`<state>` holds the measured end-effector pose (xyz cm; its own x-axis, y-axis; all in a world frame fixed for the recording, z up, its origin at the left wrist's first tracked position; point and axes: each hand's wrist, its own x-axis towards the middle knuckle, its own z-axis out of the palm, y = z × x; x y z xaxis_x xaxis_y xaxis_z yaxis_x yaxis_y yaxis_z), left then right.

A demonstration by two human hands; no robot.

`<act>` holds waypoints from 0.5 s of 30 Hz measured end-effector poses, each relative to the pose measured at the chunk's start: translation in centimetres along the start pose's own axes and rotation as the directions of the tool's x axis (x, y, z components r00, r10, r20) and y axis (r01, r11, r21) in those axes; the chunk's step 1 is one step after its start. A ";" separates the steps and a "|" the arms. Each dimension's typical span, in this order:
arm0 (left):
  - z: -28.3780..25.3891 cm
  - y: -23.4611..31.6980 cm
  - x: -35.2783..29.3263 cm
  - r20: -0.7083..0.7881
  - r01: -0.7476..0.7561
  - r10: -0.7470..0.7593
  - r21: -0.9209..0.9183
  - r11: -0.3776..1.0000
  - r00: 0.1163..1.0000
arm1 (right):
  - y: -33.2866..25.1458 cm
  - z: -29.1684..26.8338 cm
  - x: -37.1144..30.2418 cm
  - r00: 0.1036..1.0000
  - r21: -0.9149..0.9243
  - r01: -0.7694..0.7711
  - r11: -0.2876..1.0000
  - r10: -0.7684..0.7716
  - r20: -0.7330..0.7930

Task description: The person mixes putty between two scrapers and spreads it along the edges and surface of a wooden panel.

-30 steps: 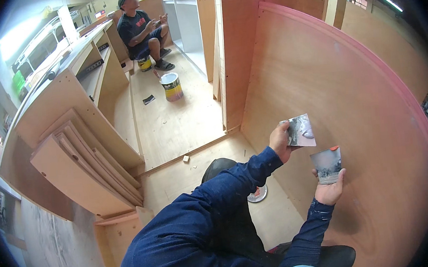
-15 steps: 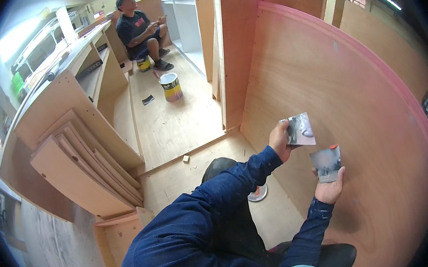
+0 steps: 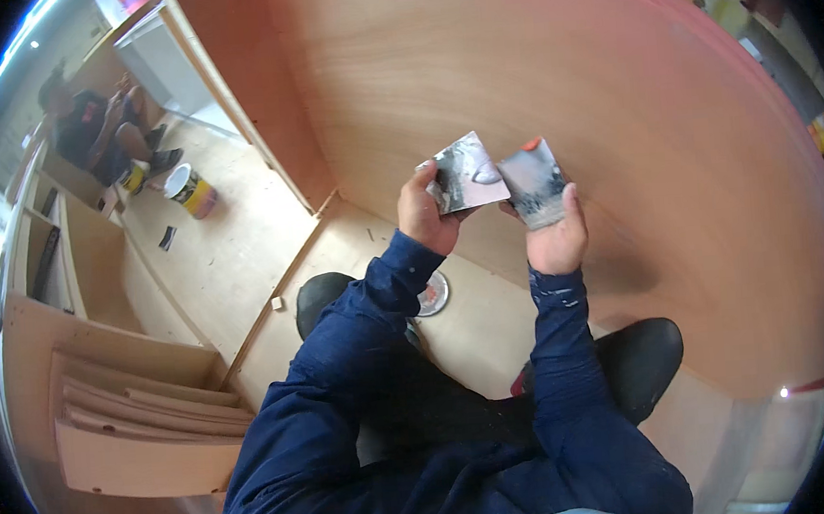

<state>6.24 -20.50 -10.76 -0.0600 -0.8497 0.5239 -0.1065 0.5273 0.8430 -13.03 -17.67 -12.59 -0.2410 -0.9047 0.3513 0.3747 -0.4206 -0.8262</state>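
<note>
My left hand [image 3: 425, 213] is closed on the edge of a thin square putty spreader [image 3: 454, 179], with a thick lump of pale putty near one side and dark smears near my fingers. In my right hand [image 3: 559, 237] is a second square putty spreader [image 3: 533, 184], grey and smudged black, with an orange dab on its top edge. The thumb lies along its side. The two spreaders are held side by side, their edges meeting or nearly so, in front of a large upright plywood panel [image 3: 634, 146].
A round lid [image 3: 434, 294] with orange residue lies on the plywood floor. Further off stand an open paint can [image 3: 189, 189] and a seated person [image 3: 92, 126]. Curved wooden boards [image 3: 146, 409] are stacked at the left, and a small wood block [image 3: 277, 304] lies by the floor strip.
My view has turned right and downward, so the surroundings appear shifted left. My hands have brought the two spreaders closer together, still holding both.
</note>
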 end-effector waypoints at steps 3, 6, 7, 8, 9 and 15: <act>1.7 1.9 -0.5 0.080 0.204 -0.189 -0.480 0.853 0.979 | -0.4 -0.9 -0.3 0.996 0.079 -0.024 0.997 0.031 -0.087; 2.1 2.1 -1.5 0.079 0.171 -0.152 -0.390 0.905 0.985 | -0.4 -0.5 -1.0 0.985 0.245 -0.063 0.967 0.099 -0.139; 1.7 2.5 -1.5 0.077 0.179 -0.161 -0.388 0.904 0.984 | -1.1 0.4 -1.2 0.984 0.245 -0.072 0.967 0.108 -0.140; 1.4 2.8 -1.5 0.092 0.182 -0.162 -0.287 0.941 0.983 | -2.1 1.3 -1.3 0.997 -0.005 0.069 0.998 -0.069 -0.023; 1.2 3.1 -1.3 0.109 0.178 -0.160 -0.186 0.966 0.981 | -3.0 2.0 -1.3 0.967 -0.233 0.241 0.942 -0.215 0.134; 0.9 4.3 0.0 0.061 0.365 -0.520 -0.782 0.505 0.852 | -5.4 4.9 -1.4 0.810 -0.535 0.566 0.627 -0.300 0.505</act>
<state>4.93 -18.24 -7.29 -0.0565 -0.9984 0.0005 0.7008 -0.0393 0.7123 -10.28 -14.45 -6.49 0.1442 -0.6402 0.7545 -0.3801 -0.7399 -0.5551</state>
